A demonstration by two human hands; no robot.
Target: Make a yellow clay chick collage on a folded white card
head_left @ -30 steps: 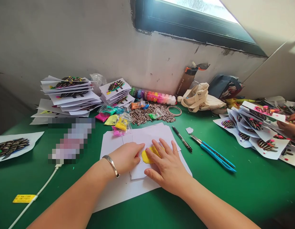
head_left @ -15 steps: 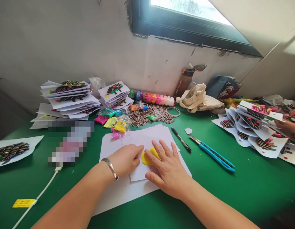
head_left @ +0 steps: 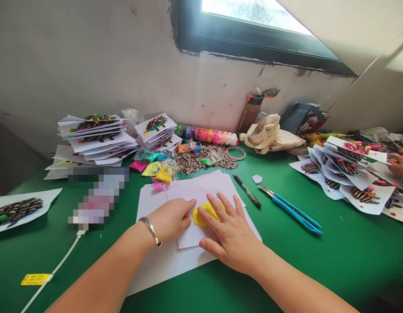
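A flattened yellow piece of clay (head_left: 200,218) lies on a small white sheet (head_left: 190,238), which rests on larger white paper (head_left: 162,268). My right hand (head_left: 228,230) is spread with its fingertips on the clay, covering its right part. Just left of the clay, my left hand (head_left: 173,217) rests on the small sheet, its fingers curled together and the index finger pointing right. Whether anything is between those fingers is hidden. A bracelet circles my left wrist.
Behind the paper are clay packets (head_left: 164,173), sunflower seeds (head_left: 201,158) and a tape ring (head_left: 236,153). A pen (head_left: 247,190) and blue cutter (head_left: 294,211) lie right. Seed pictures (head_left: 100,139) are stacked left. Another person's hand (head_left: 400,165) is far right.
My right hand's fingers have shifted slightly on the clay, with more yellow showing between them. The other person's hand at the far right has moved. My left hand stays in place.
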